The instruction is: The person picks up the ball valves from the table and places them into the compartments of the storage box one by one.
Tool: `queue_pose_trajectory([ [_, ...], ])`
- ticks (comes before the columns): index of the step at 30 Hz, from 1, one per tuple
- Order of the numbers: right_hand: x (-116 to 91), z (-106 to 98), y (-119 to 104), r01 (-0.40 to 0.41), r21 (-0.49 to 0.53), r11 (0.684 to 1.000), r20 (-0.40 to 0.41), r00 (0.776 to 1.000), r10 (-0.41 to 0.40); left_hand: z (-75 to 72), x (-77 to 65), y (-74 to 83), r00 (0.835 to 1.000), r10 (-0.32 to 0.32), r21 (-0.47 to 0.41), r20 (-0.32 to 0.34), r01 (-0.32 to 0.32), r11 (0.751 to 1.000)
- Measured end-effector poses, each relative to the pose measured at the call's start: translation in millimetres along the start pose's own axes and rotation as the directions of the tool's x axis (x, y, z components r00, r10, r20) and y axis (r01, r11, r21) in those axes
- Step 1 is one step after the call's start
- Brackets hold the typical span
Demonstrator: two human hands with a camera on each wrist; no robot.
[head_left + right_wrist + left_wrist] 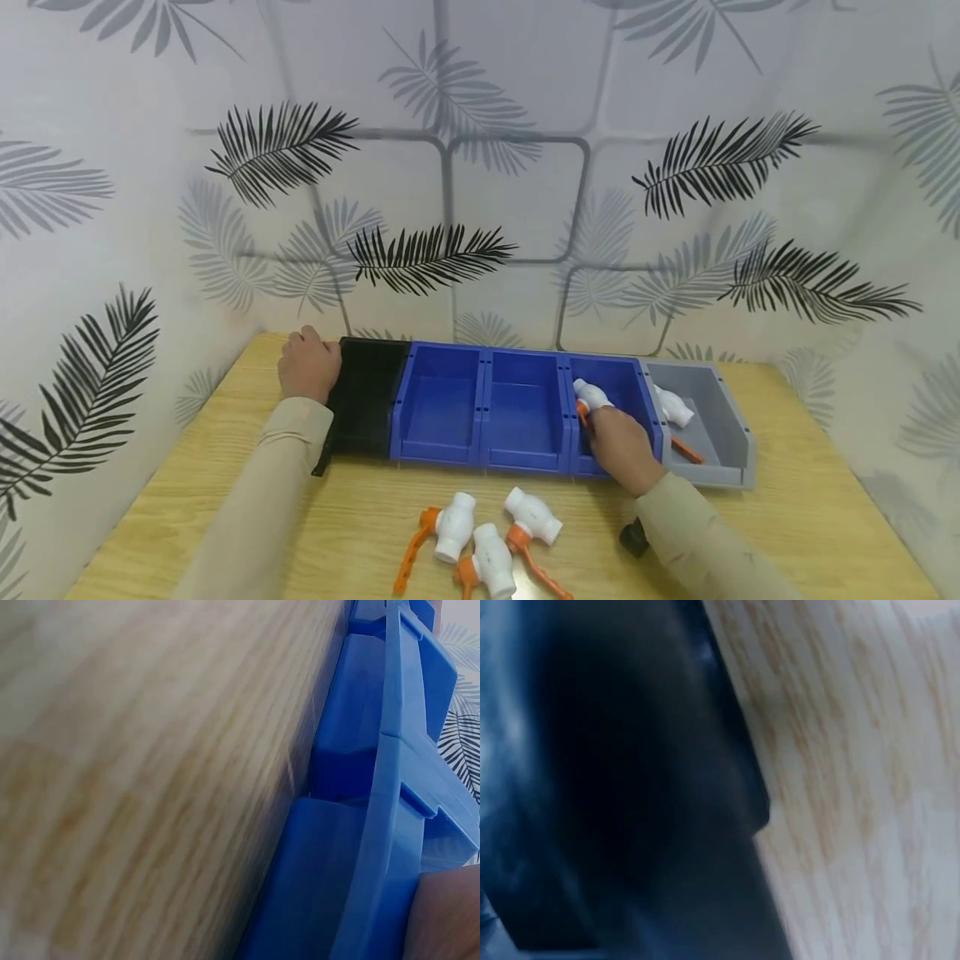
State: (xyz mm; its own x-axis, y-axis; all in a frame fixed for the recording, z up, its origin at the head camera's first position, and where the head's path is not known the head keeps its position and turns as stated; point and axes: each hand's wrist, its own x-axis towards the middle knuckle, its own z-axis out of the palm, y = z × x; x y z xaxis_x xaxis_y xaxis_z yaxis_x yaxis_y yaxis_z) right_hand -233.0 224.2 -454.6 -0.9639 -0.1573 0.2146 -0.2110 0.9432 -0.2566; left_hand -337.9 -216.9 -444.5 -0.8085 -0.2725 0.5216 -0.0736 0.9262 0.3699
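Note:
My right hand (624, 448) reaches into the rightmost blue bin (626, 375) and grips a white ball valve (592, 395) with an orange lever. The fingertips are partly hidden behind the hand. At the far left, my left hand (309, 365) holds the side rim of the black bin (367, 400) with bent fingers; their tips are out of sight. That bin's dark wall (630, 787) fills much of the left wrist view. In the right wrist view, a bit of the right hand (444, 919) shows beside the blue bin fronts (349, 742).
Three white ball valves with orange levers, a left one (454, 527), a middle one (493, 560) and a right one (534, 515), lie on the wooden table (360, 533). Another valve (673, 408) lies in the grey bin (738, 454). A leaf-patterned wall stands behind.

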Motion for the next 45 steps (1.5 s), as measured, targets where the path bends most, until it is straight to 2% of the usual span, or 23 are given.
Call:
queue_pose_trajectory([
  [5, 6, -1, -1, -0.026, 0.019, 0.999, 0.072, 0.997, 0.025, -0.5, 1.5, -3.4, 1.0, 0.007, -0.001, -0.012, -0.007, 1.0],
  [12, 11, -3, -2, -0.031, 0.042, 0.999, 0.121, 0.992, 0.025, -2.7, 1.4, -7.7, 1.0, -0.002, -0.009, 0.002, 0.002, 1.0],
  [19, 10, -4, -4, -0.034, 0.045, 0.998, 0.078, 0.996, 0.03, -7.2, 3.0, -5.3, 1.0, 0.004, -0.019, -0.029, -0.004, 1.0],
  [23, 8, -4, -5, -0.045, 0.043, 0.998, 0.063, 0.997, 0.043, -10.2, 3.2, -1.7, 1.0, -0.005, -0.02, -0.022, 0.004, 1.0],
  [26, 8, -3, -4, -0.052, 0.047, 0.998, 0.069, 0.996, 0.049, -9.7, 3.6, -1.1, 1.0, -0.008, -0.018, -0.013, 0.008, 1.0],
  [34, 7, -2, 3, -0.122, 0.096, 0.988, 0.096, 0.989, 0.113, -5.4, 3.7, 2.0, 0.999, 0.002, -0.036, -0.045, -0.004, 0.999],
  [37, 1, -3, 1, -0.078, 0.08, 0.994, 0.043, 0.996, 0.075, -4.3, 0.9, 2.6, 0.999, -0.014, -0.042, -0.035, 0.012, 0.999],
  [40, -8, -7, -4, 0.007, 0.028, 1.0, -0.085, 0.996, -0.005, -2.4, -2.3, 2.3, 1.0, -0.03, -0.042, -0.005, 0.03, 0.999],
  [43, -20, -14, -8, 0.082, -0.022, 0.996, -0.215, 0.973, -0.085, 0.7, -2.4, 0.8, 0.999, -0.034, -0.037, 0.009, 0.035, 0.999],
  [45, -27, -21, -9, 0.114, -0.038, 0.993, -0.271, 0.955, -0.12, 1.9, -1.0, -0.4, 1.0, -0.03, -0.037, 0.003, 0.03, 0.999],
])
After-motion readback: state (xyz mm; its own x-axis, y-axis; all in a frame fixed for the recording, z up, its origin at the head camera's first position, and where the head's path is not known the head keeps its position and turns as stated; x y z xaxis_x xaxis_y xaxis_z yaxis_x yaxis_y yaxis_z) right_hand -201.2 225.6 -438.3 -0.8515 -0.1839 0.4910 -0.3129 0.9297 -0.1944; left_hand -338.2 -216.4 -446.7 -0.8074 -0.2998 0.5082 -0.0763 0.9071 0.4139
